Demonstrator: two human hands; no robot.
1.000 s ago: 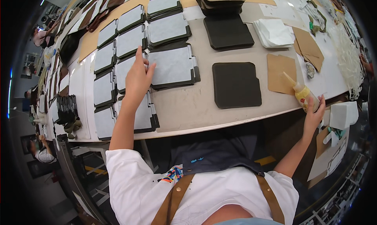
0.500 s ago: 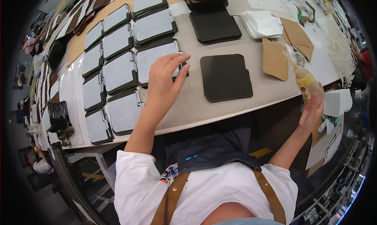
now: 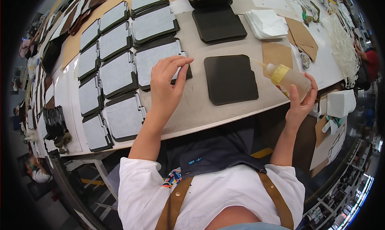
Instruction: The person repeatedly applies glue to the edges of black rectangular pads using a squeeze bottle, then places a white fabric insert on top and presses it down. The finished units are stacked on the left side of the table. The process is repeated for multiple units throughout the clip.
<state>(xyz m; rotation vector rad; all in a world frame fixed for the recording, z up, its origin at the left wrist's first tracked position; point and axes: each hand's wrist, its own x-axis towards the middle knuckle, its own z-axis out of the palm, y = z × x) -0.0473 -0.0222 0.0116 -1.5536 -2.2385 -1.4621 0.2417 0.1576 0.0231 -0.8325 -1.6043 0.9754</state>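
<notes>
My right hand (image 3: 302,101) grips a clear squeeze bottle (image 3: 292,83) with a yellow band. The bottle is tilted, its thin nozzle pointing left toward a dark, flat panel (image 3: 231,79) with a notched right edge. The nozzle tip is close to the panel's upper right corner; whether it touches, I cannot tell. Left of the panel, my left hand (image 3: 168,77) hovers with thumb and forefinger brought together, nothing visible between them. Behind it lies a dark panel faced with pale grey sheet (image 3: 158,61), partly covered by the hand.
Several pale-faced panels (image 3: 116,45) lie in overlapping rows on the left. Stacked dark panels (image 3: 218,23) stand at the back, beside white sheets (image 3: 265,24) and brown card pieces (image 3: 301,37). The table's front edge (image 3: 224,117) runs close to my body. Another person (image 3: 371,61) is at far right.
My right hand has brought the bottle leftward over the table and tipped it from near upright toward the panel. The left hand has hardly moved; its thumb has closed toward the forefinger.
</notes>
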